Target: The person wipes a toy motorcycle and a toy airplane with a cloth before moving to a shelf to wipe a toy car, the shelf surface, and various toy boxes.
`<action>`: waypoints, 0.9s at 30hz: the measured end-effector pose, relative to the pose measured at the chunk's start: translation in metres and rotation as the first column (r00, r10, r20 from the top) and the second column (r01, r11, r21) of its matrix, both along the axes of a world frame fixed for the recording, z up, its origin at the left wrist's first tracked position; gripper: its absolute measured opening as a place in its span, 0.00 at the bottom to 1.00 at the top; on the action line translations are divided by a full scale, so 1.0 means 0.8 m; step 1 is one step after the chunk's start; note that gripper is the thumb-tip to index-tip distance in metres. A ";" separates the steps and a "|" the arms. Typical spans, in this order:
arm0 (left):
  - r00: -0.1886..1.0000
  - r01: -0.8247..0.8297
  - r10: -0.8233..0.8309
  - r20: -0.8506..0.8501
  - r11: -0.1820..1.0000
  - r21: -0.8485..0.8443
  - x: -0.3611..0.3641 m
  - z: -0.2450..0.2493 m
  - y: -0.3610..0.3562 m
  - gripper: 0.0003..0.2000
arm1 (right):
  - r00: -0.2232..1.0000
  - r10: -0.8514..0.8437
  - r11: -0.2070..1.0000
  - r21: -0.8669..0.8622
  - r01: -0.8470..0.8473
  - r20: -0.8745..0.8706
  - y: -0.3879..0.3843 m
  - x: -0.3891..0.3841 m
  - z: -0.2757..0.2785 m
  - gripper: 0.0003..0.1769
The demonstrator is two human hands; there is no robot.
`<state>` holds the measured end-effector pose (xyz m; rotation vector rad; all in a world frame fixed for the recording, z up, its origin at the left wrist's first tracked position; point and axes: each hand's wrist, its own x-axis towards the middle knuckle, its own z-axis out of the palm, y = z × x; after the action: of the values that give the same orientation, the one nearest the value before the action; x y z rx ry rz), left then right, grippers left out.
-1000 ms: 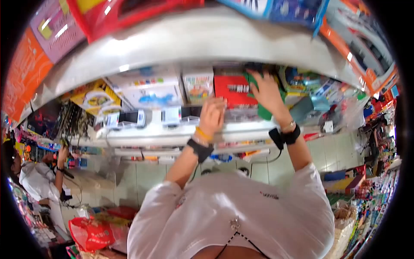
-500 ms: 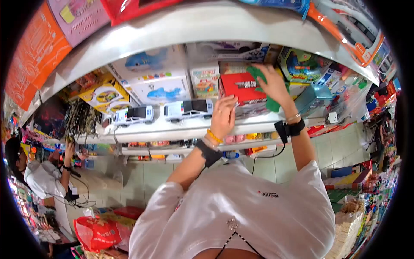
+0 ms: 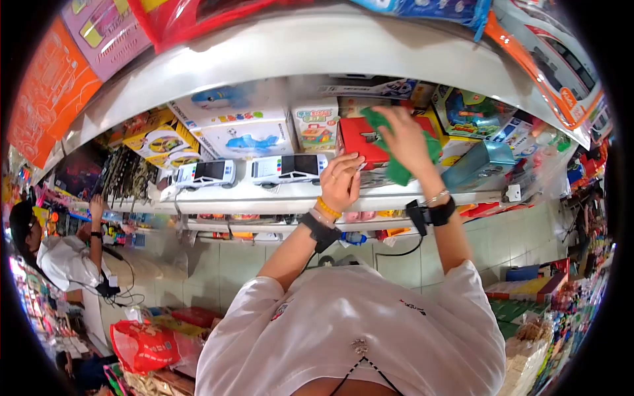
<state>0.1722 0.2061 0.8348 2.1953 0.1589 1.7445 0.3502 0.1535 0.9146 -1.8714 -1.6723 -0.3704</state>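
A red box (image 3: 353, 135) stands on the white shelf (image 3: 264, 193), between a white house-picture box (image 3: 316, 125) and a blue-grey box (image 3: 485, 162). My left hand (image 3: 341, 179) grips the red box at its front left edge, fingers bent over the corner. Over the top of that box, my right hand (image 3: 404, 142) holds a green cloth (image 3: 397, 170), which drapes down the box's front. Two silver toy cars, one (image 3: 289, 169) nearer my left hand and another (image 3: 206, 173) farther left, rest on the shelf.
Boxes with a blue toy picture (image 3: 254, 140) and a yellow box (image 3: 162, 144) line the shelf's left part. A shelf edge (image 3: 343, 56) arches above. At the far left another person (image 3: 69, 263) reaches toward the shelves. A red bag (image 3: 142, 346) lies lower left.
My right hand has moved left over the red box with the green cloth. My left hand stays at the box's edge. The other person's raised hand has shifted left.
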 end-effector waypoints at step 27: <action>0.918 -0.380 0.387 -0.092 0.921 0.079 -0.005 0.024 -0.040 0.07 | 0.980 0.191 0.971 -0.135 -0.198 -0.063 0.013 0.044 -0.005 0.25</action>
<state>0.1679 0.1743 0.8544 2.4282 0.6095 1.8438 0.3853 0.1636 0.9102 -1.7785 -1.8699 -0.1275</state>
